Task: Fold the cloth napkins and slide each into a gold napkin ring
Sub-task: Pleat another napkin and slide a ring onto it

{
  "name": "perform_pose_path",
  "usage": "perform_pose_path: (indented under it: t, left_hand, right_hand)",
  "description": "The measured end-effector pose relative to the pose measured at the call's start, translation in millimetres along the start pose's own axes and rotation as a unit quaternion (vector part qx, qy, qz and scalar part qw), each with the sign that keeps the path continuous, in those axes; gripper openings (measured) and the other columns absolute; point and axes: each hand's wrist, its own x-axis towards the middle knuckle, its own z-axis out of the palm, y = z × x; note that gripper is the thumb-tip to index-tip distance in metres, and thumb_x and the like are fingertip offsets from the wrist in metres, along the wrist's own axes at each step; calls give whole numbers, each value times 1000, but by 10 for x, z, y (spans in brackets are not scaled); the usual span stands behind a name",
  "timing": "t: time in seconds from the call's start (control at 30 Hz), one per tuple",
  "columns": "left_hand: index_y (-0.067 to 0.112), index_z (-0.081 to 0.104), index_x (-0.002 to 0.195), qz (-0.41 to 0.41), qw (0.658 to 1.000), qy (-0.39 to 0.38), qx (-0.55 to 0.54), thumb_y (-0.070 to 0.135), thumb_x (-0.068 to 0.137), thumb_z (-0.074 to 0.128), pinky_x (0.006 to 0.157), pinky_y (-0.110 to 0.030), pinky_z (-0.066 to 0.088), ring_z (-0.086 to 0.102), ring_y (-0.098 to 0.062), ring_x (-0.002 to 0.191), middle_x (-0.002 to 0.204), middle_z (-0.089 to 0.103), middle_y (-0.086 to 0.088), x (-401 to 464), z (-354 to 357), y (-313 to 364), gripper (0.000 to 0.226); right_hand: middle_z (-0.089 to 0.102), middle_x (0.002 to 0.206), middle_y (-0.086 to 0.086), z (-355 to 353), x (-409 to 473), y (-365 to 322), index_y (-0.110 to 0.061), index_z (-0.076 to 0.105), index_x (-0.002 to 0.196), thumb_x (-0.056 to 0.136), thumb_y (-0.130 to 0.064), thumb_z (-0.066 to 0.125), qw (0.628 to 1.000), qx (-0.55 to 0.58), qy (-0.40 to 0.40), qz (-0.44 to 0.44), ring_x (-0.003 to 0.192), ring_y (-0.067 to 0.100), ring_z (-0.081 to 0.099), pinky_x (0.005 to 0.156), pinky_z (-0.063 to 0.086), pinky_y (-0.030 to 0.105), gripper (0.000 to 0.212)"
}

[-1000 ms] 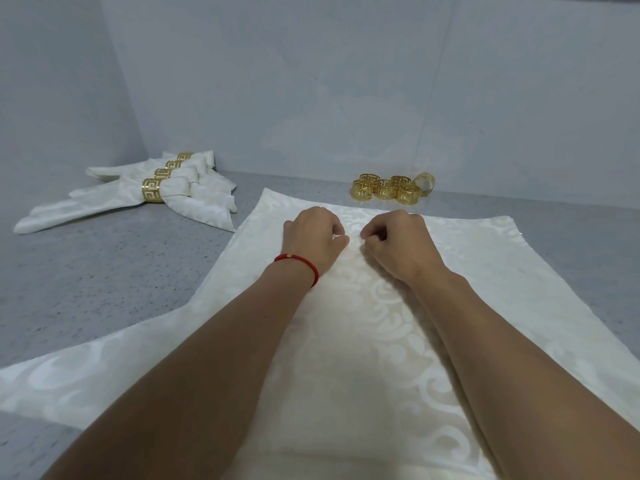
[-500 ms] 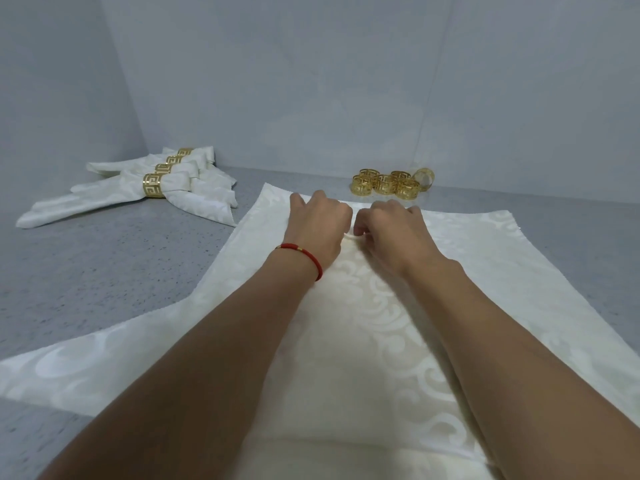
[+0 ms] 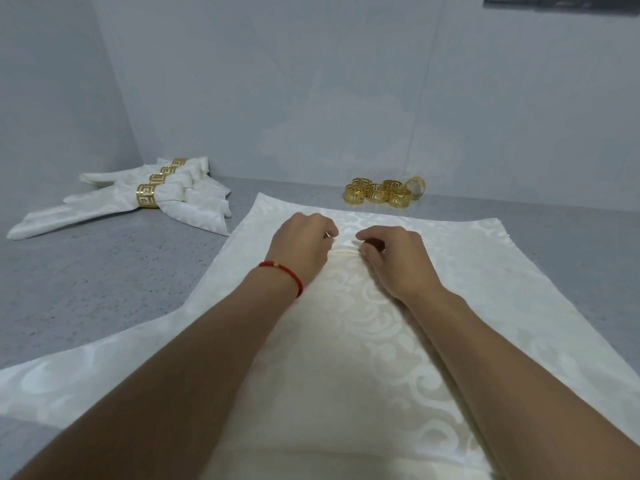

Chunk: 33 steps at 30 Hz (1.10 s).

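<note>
A cream patterned cloth napkin (image 3: 485,271) lies spread flat on the grey table, on top of another napkin that sticks out at the lower left. My left hand (image 3: 301,247), with a red bracelet at the wrist, and my right hand (image 3: 394,258) sit side by side near the napkin's far edge. Both pinch a small raised pleat of the cloth (image 3: 346,251) between them. Several loose gold napkin rings (image 3: 381,192) stand in a cluster behind the napkin by the back wall.
Three folded napkins in gold rings (image 3: 149,195) lie fanned out at the back left corner. The lower napkin (image 3: 69,386) reaches toward the table's left front. Grey walls close the table at the back and left. Bare grey tabletop (image 3: 104,278) shows left of the spread napkin.
Both hands moved away from me toward the napkin's far edge, then drew back slightly; a small pleat of cloth now stands pinched between them.
</note>
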Motion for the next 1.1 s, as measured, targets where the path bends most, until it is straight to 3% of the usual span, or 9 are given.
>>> perform_pose_path:
  t: [0.1,0.2,0.3,0.4,0.57,0.7,0.87,1.0,1.1]
  left_hand:
    - [17,47,60,24,999,36,14,13,87,53,64,-41,46,38,-19,65,54,43,3,-73,50,33,28]
    - [16,29,59,50,997,31,52,8,84,51,59,-40,37,32,-24,67,53,27,-1,-59,7,67,35]
    - [17,46,56,43,997,15,56,3,86,52,65,-40,42,42,-27,79,60,41,-4,-49,11,90,34]
    - [23,72,91,44,997,14,56,10,94,57,83,-37,45,49,-23,102,98,60,-1,-63,-8,116,20]
    - [26,50,89,49,995,12,83,-1,87,54,80,-34,39,49,-22,98,93,60,4,-142,-10,144,27]
    - [28,59,95,98,984,9,150,-9,77,53,82,-30,30,47,-19,99,90,55,10,-195,-128,181,42]
    - [31,65,96,104,968,-32,224,1,81,53,92,-41,30,44,-18,107,88,65,9,-196,-226,255,36]
    - [31,65,113,68,983,-16,169,15,96,51,87,-37,31,56,-20,104,99,69,6,-188,-182,228,28]
    - [25,68,102,47,990,-30,130,19,96,53,83,-35,35,59,-21,101,97,66,5,-193,-169,183,16]
  right_hand:
    - [77,103,-1,25,15,15,-17,77,116,98,-17,65,1000,-1,2,-7,102,21,68,93,52,35,22]
    - [78,103,1,46,26,-2,-15,79,107,96,-14,66,999,-8,23,-24,101,23,69,90,54,42,17]
    - [77,103,5,88,45,-3,-13,79,108,95,-12,67,999,-27,28,-19,100,26,68,88,55,43,17]
    - [76,101,4,60,64,0,-17,80,105,96,-15,67,996,-81,9,-22,107,30,57,86,51,43,16]
    - [70,94,-3,-31,-3,-52,-25,74,99,91,-12,63,984,-170,-4,-59,103,26,56,78,37,38,19]
    - [67,96,-3,-81,-49,-65,-28,74,100,87,-6,65,977,-195,-17,-88,99,25,58,77,29,34,27]
    - [72,101,-6,-148,-95,-120,-27,76,102,88,-15,58,983,-166,-49,-65,95,22,65,85,46,37,26]
    - [73,87,5,-129,-97,-50,-14,75,90,94,-13,57,992,-117,-27,-34,90,31,66,76,54,45,19]
    - [73,89,0,-139,-69,-48,-19,78,90,96,-16,62,986,-148,-64,-28,96,28,61,80,52,45,17]
